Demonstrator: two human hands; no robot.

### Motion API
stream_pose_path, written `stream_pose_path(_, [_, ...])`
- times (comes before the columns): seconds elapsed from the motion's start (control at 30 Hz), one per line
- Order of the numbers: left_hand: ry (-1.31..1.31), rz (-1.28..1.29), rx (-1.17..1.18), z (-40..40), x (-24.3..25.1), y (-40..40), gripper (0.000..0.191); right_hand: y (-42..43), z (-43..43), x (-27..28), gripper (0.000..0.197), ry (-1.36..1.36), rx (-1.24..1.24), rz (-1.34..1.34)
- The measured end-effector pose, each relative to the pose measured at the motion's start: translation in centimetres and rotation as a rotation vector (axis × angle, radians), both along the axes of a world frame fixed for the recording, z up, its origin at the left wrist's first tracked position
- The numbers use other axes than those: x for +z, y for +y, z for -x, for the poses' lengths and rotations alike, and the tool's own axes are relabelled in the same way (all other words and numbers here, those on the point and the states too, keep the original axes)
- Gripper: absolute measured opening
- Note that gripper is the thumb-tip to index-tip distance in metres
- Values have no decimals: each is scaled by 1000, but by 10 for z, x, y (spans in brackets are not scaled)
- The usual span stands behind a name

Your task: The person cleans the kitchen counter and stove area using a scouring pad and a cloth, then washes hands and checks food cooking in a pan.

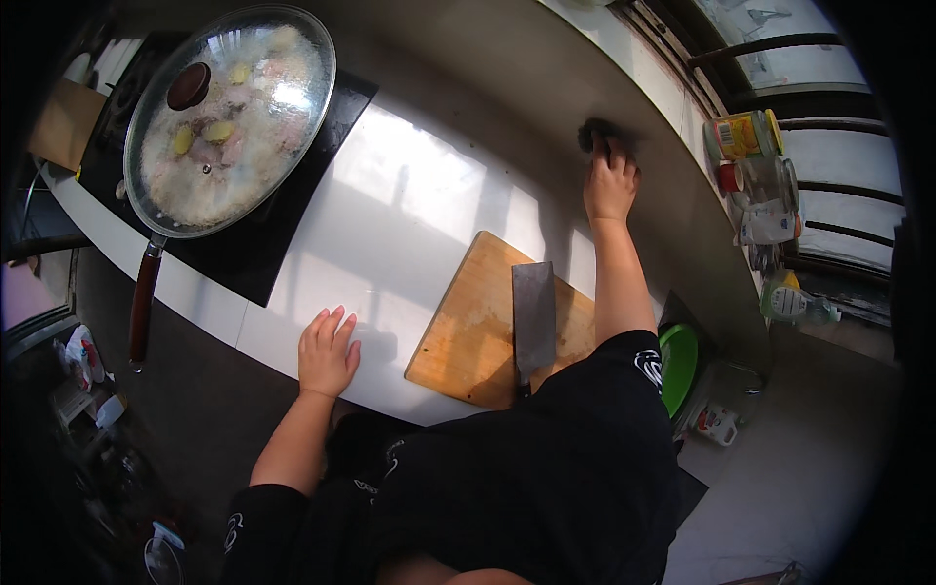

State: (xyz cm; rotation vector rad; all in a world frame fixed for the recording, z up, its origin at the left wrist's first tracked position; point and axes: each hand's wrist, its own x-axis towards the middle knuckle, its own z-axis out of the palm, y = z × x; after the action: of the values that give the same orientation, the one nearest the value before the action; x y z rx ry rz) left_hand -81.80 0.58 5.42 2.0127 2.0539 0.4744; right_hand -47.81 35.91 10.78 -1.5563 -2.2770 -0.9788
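Note:
My right hand [613,186] reaches out to the wall behind the counter. Its fingers press a dark pad or bunched cloth [587,134] against that surface; the exact kind is hard to tell. My left hand [327,358] rests palm down near the front edge of the white countertop [365,241], holding nothing. Between my arms lies a wooden cutting board [461,329], with damp patches on it. A cleaver [534,314] lies flat on the board, its handle towards me and partly hidden by my sleeve.
At the left, a glass-lidded frying pan [230,157] with pale, bubbling food stands on a black cooktop [267,248]. Its handle [145,303] juts past the counter edge. Jars [742,135] and bottles line the windowsill. A green basin [678,369] sits beside my right elbow.

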Motion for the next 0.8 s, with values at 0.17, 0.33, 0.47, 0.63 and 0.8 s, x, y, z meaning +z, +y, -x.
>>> stream_pose_path(0.17, [-8,15,14,1,1,2,44,61,109,31,52,-75,180,-40])
stream_pose_path(0.33, [-30,30,31,-1,3,2,44,49,100,-28,53,-514,157,445])
stream_pose_path(0.47, [-29,19,29,1,6,4,43,48,45,-37,50,-517,195,306])
stream_pose_path(0.63, [-13,44,51,1,4,2,43,98,158,36,58,-253,356,-167])
stream_pose_path(0.8, [-81,62,32,1,5,4,42,106,230,9,45,-276,455,193])
